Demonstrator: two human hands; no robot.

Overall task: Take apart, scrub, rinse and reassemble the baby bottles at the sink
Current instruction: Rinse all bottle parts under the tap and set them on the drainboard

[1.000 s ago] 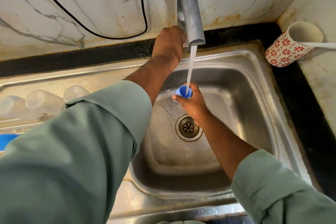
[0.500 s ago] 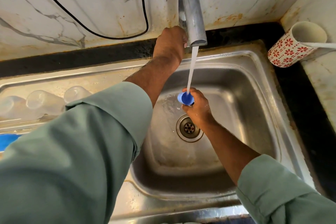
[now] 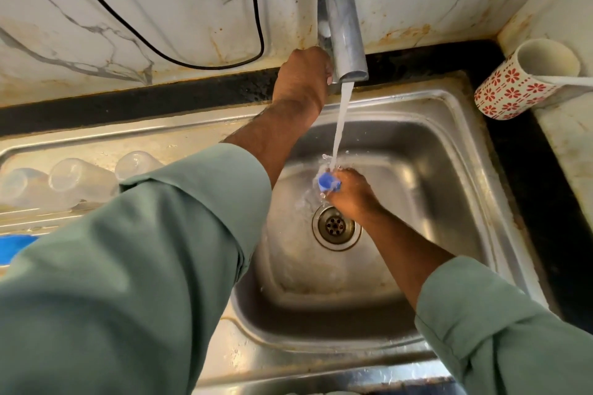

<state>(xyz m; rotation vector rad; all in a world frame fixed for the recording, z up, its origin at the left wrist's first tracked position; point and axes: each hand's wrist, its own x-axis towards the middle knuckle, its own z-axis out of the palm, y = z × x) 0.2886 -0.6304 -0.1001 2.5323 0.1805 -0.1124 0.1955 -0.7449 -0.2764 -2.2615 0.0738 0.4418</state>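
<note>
Water ran from tap (image 3: 341, 26) onto small blue bottle part (image 3: 327, 182), pinched in right hand (image 3: 351, 192) grip over sink (image 3: 449, 189) drain (image 3: 335, 228). Left hand (image 3: 303, 80) clenched at tap base; what it gripped was hidden. Clear bottles (image 3: 64, 184) lay on drainboard to the left. Red-patterned mug (image 3: 519, 80) on counter at right. Left sleeve (image 3: 144, 266) blocked the drainboard's near part.

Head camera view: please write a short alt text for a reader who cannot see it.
A person's right hand holds a small blue plastic bottle part under water running from a curved metal tap into a stainless steel sink, while the left hand grips the tap's base. Clear plastic baby bottles lie on the draining board at left.
</note>
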